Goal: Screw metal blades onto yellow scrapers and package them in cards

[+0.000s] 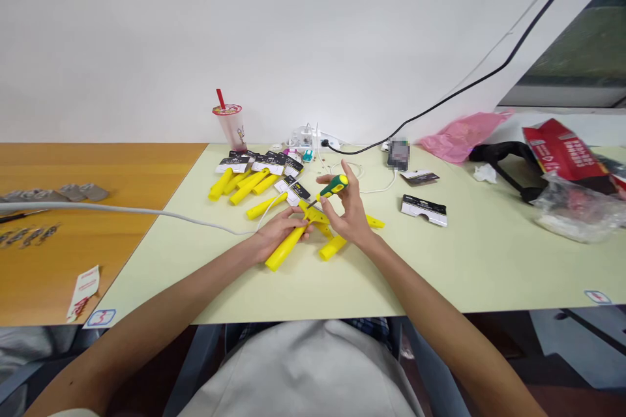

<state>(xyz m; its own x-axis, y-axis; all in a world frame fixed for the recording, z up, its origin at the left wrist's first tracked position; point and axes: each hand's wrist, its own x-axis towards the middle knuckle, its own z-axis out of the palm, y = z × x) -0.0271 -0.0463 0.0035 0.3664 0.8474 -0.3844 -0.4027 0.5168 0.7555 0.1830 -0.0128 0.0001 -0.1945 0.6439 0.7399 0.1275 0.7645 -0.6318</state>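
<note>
My left hand (280, 233) is closed around a yellow plastic handle (287, 249), whose thick end points toward me. In my right hand (353, 214) is a screwdriver (335, 186) with a green and yellow grip, held by the fingers. Its metal shaft slants down to the left, and the tip meets the far end of the handle near my left fingertips. Beneath my right hand lies another yellow handle (333, 248), partly covered. Several more yellow handles (248, 188) with black and white cards (268, 162) lie behind my left hand.
A cup with a red straw (231, 128) stands by the wall near a power strip (313, 138). A white cable (195, 214) crosses from the left. To the right are loose cards (424, 210), a blurred phone (398, 154), a pink bag (462, 137) and a clear bag (577, 212).
</note>
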